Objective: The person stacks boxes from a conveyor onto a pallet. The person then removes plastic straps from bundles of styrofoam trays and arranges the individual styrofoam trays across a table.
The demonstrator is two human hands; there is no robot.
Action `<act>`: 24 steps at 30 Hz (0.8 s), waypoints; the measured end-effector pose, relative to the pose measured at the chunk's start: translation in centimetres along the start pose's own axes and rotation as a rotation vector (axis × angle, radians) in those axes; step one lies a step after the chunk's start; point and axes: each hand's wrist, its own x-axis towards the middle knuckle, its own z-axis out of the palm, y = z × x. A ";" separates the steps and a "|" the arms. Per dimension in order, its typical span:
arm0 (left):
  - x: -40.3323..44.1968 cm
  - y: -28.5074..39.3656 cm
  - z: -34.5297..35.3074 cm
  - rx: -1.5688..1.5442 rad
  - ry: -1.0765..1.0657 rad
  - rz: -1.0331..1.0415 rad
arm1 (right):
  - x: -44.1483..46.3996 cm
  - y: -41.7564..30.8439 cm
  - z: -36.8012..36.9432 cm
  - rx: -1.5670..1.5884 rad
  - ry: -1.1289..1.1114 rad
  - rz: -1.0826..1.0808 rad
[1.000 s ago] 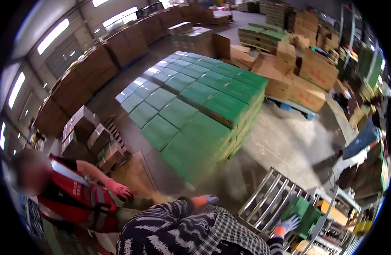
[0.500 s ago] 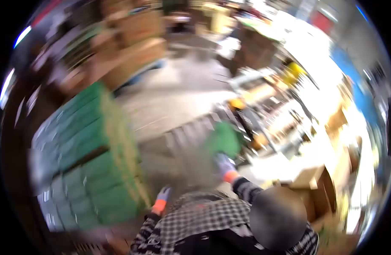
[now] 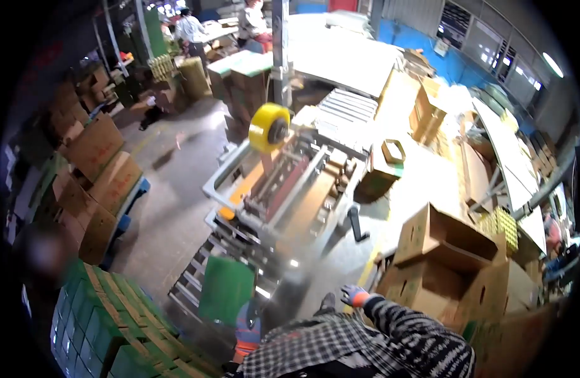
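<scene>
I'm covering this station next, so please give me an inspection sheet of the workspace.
Surface: roller conveyor running up to a machine with a yellow roll.
Job's things: one green box on the rollers, short of the machine.
Clutter: open cartons at the right.
Hands: left hand at the box's near edge, contact unclear; right hand away from it, fingers spread.
Cables: nothing seen.
Surroundings: green stack lower left; blue pallet bearing cartons; people in the background.

Legible text: none; red-marked cartons at left point(image 3: 116, 179): possibly lettering, too blurred to read
</scene>
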 end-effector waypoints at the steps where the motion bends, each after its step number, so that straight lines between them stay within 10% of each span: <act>1: 2.2 3.1 2.8 0.043 -0.015 0.007 | 0.3 2.5 -1.3 0.047 -0.096 0.089; 8: 14.4 15.6 19.6 0.152 -0.390 0.588 | 1.5 14.8 -9.7 0.139 -0.152 0.322; 17: 20.8 13.6 27.2 0.423 -0.433 0.623 | 0.8 24.0 -15.2 0.074 -0.251 0.481; 24: 23.6 12.0 32.7 0.507 -0.833 0.896 | 1.5 27.8 -22.0 -0.460 0.337 -0.023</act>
